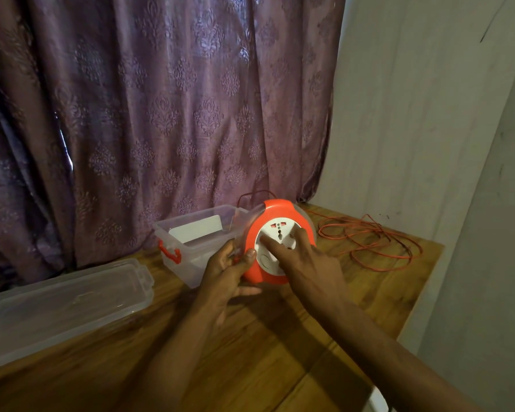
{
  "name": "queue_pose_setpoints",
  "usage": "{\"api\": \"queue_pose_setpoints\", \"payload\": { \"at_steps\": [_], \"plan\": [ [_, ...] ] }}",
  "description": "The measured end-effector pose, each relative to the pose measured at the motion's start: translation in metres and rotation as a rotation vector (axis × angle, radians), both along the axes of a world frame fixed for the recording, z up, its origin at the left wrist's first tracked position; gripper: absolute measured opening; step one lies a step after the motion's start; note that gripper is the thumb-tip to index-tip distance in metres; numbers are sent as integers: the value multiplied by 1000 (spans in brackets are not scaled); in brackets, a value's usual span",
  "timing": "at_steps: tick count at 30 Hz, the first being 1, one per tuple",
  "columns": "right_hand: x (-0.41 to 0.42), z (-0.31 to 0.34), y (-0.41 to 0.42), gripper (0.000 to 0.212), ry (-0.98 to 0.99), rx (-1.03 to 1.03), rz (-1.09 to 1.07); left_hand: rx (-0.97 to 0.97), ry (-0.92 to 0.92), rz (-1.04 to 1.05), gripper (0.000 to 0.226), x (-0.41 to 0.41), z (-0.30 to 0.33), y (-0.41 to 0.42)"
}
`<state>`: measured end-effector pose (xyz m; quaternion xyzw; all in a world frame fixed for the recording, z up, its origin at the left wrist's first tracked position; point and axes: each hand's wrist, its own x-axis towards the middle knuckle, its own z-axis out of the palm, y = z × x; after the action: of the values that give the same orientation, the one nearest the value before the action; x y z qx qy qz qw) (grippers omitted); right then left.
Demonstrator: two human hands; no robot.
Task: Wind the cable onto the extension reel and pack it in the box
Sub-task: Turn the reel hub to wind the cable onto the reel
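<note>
Both forearms are extended over the wooden counter (268, 352): the left hand (225, 273) is clamped on the left rim of the orange extension reel (272, 221), thumb on the front ring, while the right hand (302, 258) is laid on the white socket face with fingers straight, nothing gripped. The reel is held tilted just above the counter, right beside the open clear box (197, 242) with its red latch; the clear lid (63, 304) is lying separately to the left. Orange cable (369, 239) is left unwound in loose loops on the counter to the right, near the wall, with the purple curtain (161, 99) behind.
</note>
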<state>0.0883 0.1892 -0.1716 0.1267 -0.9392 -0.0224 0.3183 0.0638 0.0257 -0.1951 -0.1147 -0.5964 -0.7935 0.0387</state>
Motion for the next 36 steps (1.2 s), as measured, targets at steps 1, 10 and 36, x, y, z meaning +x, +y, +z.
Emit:
{"api": "queue_pose_setpoints", "payload": {
  "at_steps": [1,10,36],
  "plan": [
    [-2,-1,0,54,-3,-46,-11,4,-4,8,20,0,-3,3],
    [-8,-4,-1,67,-45,-567,-122,14,18,30,25,0,-17,20],
    [-6,-8,12,56,20,-326,-35,-3,75,7,23,3,-10,18]
  ]
}}
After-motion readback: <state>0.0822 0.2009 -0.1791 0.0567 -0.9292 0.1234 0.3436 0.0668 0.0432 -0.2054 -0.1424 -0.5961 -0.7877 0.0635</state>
